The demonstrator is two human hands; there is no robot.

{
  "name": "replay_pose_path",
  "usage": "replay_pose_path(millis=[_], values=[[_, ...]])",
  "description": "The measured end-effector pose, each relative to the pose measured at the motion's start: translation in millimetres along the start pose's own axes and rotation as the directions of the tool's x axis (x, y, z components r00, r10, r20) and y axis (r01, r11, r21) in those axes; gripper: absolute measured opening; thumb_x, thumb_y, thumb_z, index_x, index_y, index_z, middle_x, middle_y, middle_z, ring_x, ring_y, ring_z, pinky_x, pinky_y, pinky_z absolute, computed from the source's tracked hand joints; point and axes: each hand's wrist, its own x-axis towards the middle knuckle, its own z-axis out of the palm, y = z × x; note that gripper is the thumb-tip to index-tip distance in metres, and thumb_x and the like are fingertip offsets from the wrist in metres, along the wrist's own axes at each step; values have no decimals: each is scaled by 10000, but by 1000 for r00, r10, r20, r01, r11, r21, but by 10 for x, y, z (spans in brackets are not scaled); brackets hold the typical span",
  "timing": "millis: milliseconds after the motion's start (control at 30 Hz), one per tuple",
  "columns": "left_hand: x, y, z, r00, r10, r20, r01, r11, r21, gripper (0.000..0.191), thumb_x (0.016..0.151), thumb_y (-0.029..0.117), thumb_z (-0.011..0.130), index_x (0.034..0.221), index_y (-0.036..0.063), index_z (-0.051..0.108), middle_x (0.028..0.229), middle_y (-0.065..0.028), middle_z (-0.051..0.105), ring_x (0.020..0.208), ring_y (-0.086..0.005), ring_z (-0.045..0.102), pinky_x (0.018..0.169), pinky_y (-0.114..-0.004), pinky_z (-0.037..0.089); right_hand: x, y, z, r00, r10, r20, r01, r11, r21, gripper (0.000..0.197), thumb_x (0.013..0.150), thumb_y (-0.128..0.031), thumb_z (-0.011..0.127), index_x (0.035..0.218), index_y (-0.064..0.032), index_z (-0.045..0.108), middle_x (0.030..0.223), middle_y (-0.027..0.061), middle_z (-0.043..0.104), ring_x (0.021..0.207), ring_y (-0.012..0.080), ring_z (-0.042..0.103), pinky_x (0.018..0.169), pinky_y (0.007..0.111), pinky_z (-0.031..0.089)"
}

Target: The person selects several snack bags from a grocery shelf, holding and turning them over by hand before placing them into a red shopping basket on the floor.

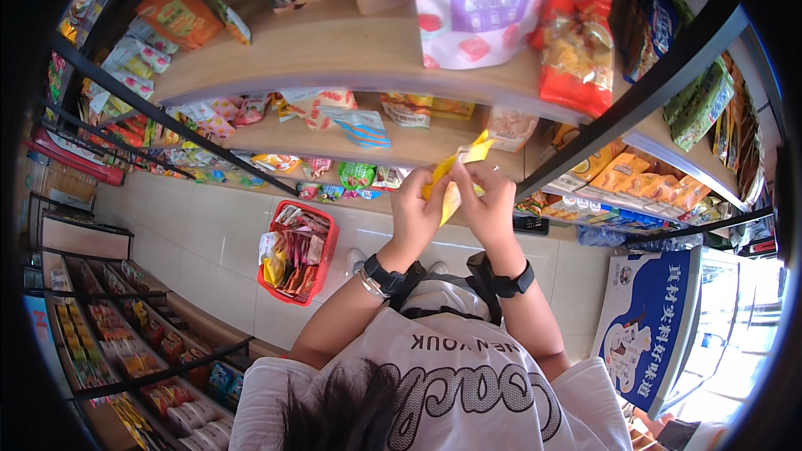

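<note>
Between my two hands is a yellow snack packet (450, 205), held upright in front of the wooden shelves. My left hand (418, 207) grips its left side. The fingers of my right hand (485, 194) pinch its upper edge from the right, and they hide part of it. Just beyond my hands, a pale packet (512, 128) stands on the middle shelf (301, 138). On the upper shelf (301, 50) stand a purple and white pouch (482, 12) and a red bag (576, 44) with a clear window.
A red plastic basket (326, 263) full of packets stands on the tiled floor (213, 250) to my left. A black metal shelf post (626, 106) slants close by on the right. A blue and white freezer (651, 326) is at the right; more stocked shelves (144, 338) line the lower left.
</note>
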Motion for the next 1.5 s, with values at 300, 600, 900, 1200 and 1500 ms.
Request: replay_pose_path(millis=[300, 600, 900, 1200, 1500], values=[[297, -7, -382, 945, -243, 221, 328, 704, -629, 174, 943, 191, 560, 1005, 29, 539, 915, 4, 589, 807, -39, 524, 721, -200, 427, 177, 391, -468, 992, 74, 99, -88, 986, 143, 313, 854, -155, 663, 1116, 3, 599, 1086, 121, 640, 1002, 193, 602, 879, 312, 452], [307, -106, -298, 944, -220, 246, 327, 733, -597, 166, 947, 202, 555, 939, 39, 525, 864, 21, 553, 789, -32, 483, 718, -206, 406, 45, 320, -337, 902, 203, 381, -368, 823, 433, 293, 898, -194, 632, 1070, 42, 609, 966, 43, 636, 904, 99, 560, 820, 256, 445], [240, -125, -318, 951, -261, 162, 306, 753, -583, 167, 940, 196, 567, 945, 32, 530, 867, 18, 557, 794, -41, 483, 725, -215, 404, -3, 256, -137, 936, 270, 224, -346, 821, 454, 221, 887, -186, 648, 916, 33, 666, 791, 2, 612, 744, 51, 517, 666, 213, 424], [28, -295, -395, 949, -311, 50, 279, 755, -593, 186, 918, 189, 592, 984, 28, 527, 1038, -65, 573, 948, -101, 533, 846, -247, 411, -21, 204, -116, 947, 264, 183, -320, 831, 455, 220, 886, -177, 650, 913, 40, 671, 754, -6, 585, 709, 49, 487, 628, 208, 401], [32, -137, -380, 955, -232, 183, 295, 771, -564, 251, 926, 167, 562, 1080, -28, 598, 1155, -73, 555, 1089, -155, 506, 931, -267, 370, -37, 169, -172, 941, 272, 200, -336, 811, 479, 227, 901, -174, 630, 933, 47, 666, 799, -4, 619, 709, 36, 518, 613, 198, 423]])
